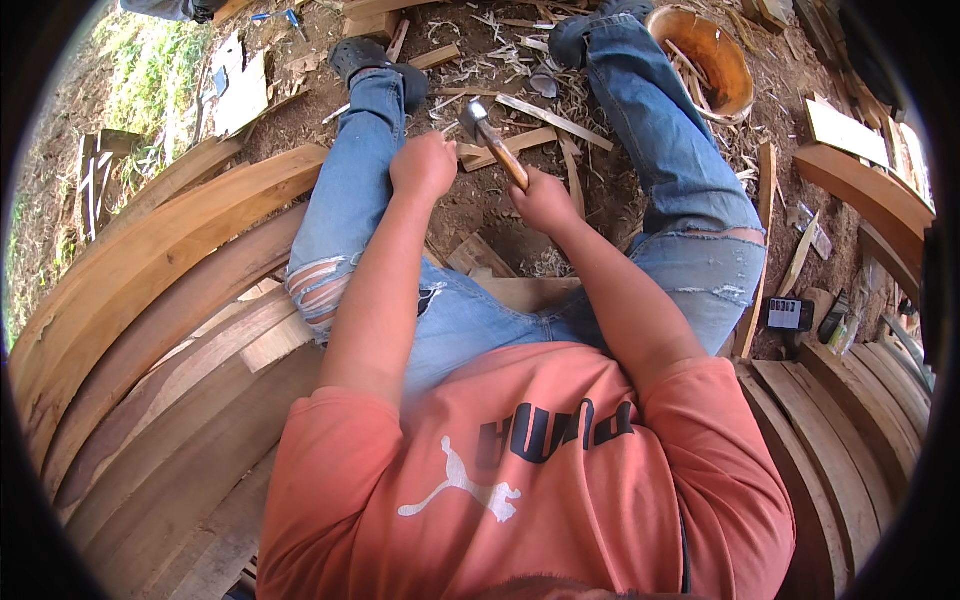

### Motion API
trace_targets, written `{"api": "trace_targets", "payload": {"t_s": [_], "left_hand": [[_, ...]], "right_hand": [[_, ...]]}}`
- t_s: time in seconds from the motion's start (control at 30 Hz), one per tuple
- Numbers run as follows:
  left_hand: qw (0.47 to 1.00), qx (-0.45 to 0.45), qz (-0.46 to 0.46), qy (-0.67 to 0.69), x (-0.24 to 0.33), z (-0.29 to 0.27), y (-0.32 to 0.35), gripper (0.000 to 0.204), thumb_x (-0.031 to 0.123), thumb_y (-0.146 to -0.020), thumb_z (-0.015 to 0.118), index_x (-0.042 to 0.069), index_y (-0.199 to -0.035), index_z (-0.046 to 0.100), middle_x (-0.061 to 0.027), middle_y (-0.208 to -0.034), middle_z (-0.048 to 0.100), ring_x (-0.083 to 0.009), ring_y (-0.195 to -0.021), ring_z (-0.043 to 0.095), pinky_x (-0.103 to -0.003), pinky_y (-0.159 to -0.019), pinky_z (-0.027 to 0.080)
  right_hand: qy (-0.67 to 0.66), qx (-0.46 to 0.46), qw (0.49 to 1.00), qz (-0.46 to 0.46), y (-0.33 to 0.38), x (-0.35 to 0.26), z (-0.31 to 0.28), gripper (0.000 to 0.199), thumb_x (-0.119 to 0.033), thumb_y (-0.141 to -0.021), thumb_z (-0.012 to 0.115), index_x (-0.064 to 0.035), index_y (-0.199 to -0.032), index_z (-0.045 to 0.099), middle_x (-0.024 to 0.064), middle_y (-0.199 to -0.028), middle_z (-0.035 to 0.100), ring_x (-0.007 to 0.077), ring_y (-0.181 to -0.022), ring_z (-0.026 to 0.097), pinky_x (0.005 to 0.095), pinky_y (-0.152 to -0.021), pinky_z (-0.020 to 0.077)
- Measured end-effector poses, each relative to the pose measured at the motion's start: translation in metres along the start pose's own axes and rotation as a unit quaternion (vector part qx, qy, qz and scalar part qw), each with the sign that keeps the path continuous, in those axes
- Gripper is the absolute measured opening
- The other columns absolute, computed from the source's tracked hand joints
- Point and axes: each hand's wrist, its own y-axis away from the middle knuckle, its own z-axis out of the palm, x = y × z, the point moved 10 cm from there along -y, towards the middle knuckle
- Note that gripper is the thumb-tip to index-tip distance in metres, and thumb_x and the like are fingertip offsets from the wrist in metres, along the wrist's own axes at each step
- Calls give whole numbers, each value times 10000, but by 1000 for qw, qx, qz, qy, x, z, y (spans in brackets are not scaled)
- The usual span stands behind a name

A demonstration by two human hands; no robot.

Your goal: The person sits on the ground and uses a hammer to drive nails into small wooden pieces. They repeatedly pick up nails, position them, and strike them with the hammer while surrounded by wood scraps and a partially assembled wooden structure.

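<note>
My right hand (547,200) grips the wooden handle of a hammer (502,152). The hammer's metal head points away from me and stands close to my left hand (424,166). That hand is closed in a fist over my left shin area, its fingers curled together. A thin pale bit seems to stick out by its fingertips, too small to name. Below and beyond both hands lie wood offcuts (518,148) and curled shavings on the dirt between my legs.
Long wooden boards (190,225) are stacked at my left, more planks (825,420) at my right. An orange bucket (738,75) with wood strips inside stands beyond my right leg. A phone (788,314) lies at the right. Blue-handled tools (292,18) lie far left.
</note>
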Motion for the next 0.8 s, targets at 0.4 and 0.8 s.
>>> {"api": "trace_targets", "payload": {"t_s": [0.4, 0.8], "left_hand": [[1000, 9, 2, 4, -2, 1, -3, 354, 366, -1070, 638, 34, -1062, 760, -212, -1043, 800, -424, -1021, 767, -550, -898, 599], [1000, 2, -6, -3, -2, 0, -3, 365, 377, -1066, 640, 34, -1034, 762, -225, -1052, 796, -431, -1019, 764, -563, -891, 595]], "right_hand": [[-66, 54, 996, -17, 0, -37, -26, 343, -340, -1005, 705, -47, -1181, 737, 265, -1080, 777, 449, -1054, 751, 555, -951, 579], [1, 8, 1000, 3, 1, -14, 1, 319, -311, -1008, 690, -42, -1176, 723, 260, -1063, 775, 450, -1048, 746, 548, -931, 579]]}}
